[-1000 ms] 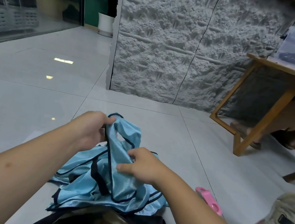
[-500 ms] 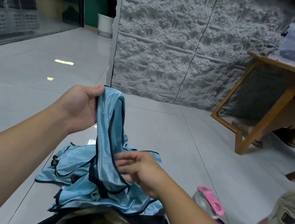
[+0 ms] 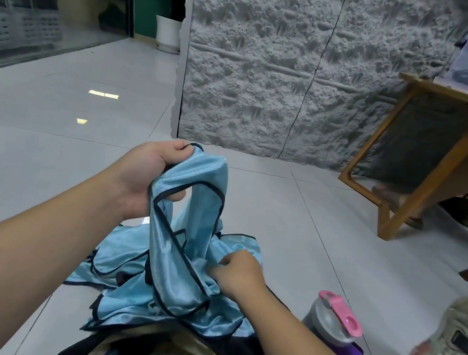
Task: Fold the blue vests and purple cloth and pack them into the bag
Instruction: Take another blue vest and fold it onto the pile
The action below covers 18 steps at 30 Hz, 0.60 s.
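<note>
while the left hand [image 3: 150,179] grips the raised top of the blue vest [image 3: 188,230] and the right hand [image 3: 237,275] pinches its lower part near the pile on the floor [image 3: 51,169], the vest's long axis runs steeply down from upper left to lower right.

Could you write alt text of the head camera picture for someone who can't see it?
A person's left hand lifts a shiny blue vest from a pile on the tiled floor while the right hand pinches its lower fabric. A pink-lidded bottle stands at right.
</note>
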Available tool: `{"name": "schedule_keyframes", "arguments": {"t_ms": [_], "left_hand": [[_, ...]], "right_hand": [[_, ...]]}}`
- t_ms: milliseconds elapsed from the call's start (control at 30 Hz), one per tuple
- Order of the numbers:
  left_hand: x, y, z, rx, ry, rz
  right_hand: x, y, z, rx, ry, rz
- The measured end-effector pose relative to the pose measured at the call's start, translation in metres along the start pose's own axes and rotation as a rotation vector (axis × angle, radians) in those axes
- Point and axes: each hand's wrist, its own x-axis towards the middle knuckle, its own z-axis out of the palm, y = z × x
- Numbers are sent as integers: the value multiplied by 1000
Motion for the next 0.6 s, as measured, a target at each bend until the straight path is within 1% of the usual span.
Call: {"name": "schedule_keyframes", "arguments": {"t_ms": [67, 167, 233, 300, 367, 400, 433, 500, 533, 600], "left_hand": [[0, 0, 0, 43, 20, 5], [2, -4, -1, 58, 70, -11], [3, -9, 0, 52, 107, -19], [5, -15, 0, 56, 160, -21], [7, -20, -1, 50, 192, -13], [7, -21, -1, 36, 195, -3], [7, -21, -2, 17, 192, 10], [6, -17, -3, -33, 178, 46], [5, -14, -4, -57, 167, 65], [4, -8, -5, -88, 147, 98]], "right_hand": [[1, 1, 0, 113, 66, -14], [3, 1, -6, 361, 245, -72], [8, 1, -10, 483, 274, -73], [9, -3, -15, 619, 154, -16], [15, -2, -12, 788, -42, 98], [18, 0, -10, 868, -109, 138], [19, 1, -10, 923, -138, 176], [16, 2, -8, 923, -190, 249], [16, 4, -7, 877, -210, 255], [11, 6, -6, 764, -196, 235]]}}
